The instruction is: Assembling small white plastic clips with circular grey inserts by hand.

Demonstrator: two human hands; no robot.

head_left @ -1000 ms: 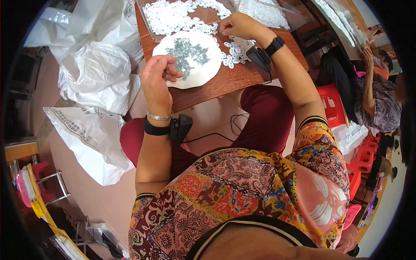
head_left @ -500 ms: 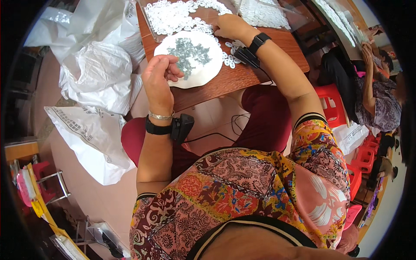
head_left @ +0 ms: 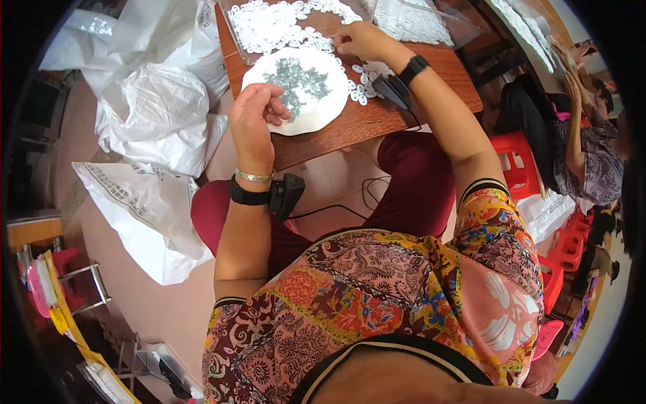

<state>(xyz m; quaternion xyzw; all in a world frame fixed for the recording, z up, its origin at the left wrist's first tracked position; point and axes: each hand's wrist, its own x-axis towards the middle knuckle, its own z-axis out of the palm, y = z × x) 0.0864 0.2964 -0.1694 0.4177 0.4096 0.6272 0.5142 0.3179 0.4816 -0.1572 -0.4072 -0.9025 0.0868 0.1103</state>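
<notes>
My left hand (head_left: 254,114) hovers over the near left rim of a round white sheet (head_left: 323,116) with a scatter of small grey-green pieces (head_left: 294,82). Its fingers are curled together; whatever is in them is hidden. Beyond the sheet, my right hand (head_left: 367,44) reaches to the edge of a spread of small white oval pieces (head_left: 269,28) with holes. Thumb and forefinger are pinched close to those ovals, and what they hold is too small to make out. More white ovals (head_left: 361,89) lie loose beneath my right wrist. Both wrists wear black strapped devices.
The brown wooden table (head_left: 431,91) ends just in front of my knees. A clear tray (head_left: 410,25) of white pieces stands at the far right. Bulging white sacks (head_left: 151,114) crowd the left floor. Red stools (head_left: 515,165) and another person (head_left: 585,155) are at right.
My left hand has shifted slightly to the right over the sheet's edge. The right hand's fingers have moved a little at the white ovals. The view has shifted slightly.
</notes>
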